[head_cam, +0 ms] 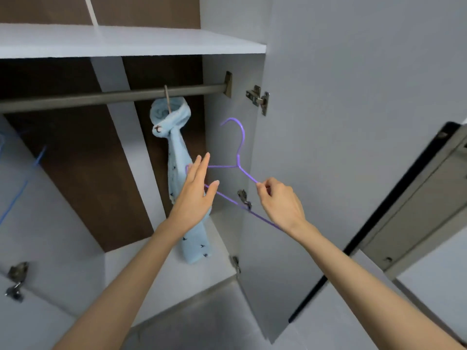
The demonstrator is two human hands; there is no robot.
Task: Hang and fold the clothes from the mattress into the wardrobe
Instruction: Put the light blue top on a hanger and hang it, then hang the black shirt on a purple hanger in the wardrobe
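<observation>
Soft, cool, even light fills the scene, brightest on the white shelf (131, 41) and the open wardrobe door (353, 109); shadows are faint and diffuse. Under the shelf the brown back panel (83, 173) sits dim. Wide-angle bending bows the rail (101, 97) and tilts the upright edges. Motion blur smears the dark-edged grey panel (417, 198) at the right edge and the blue hangers (38, 157) at the left; the left hand (194, 195) is slightly soft, the purple hanger (242, 137) fairly sharp

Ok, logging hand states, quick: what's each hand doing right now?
Left hand: open, fingers straight, by the purple hanger.
Right hand: pinching the purple hanger's wire.
</observation>
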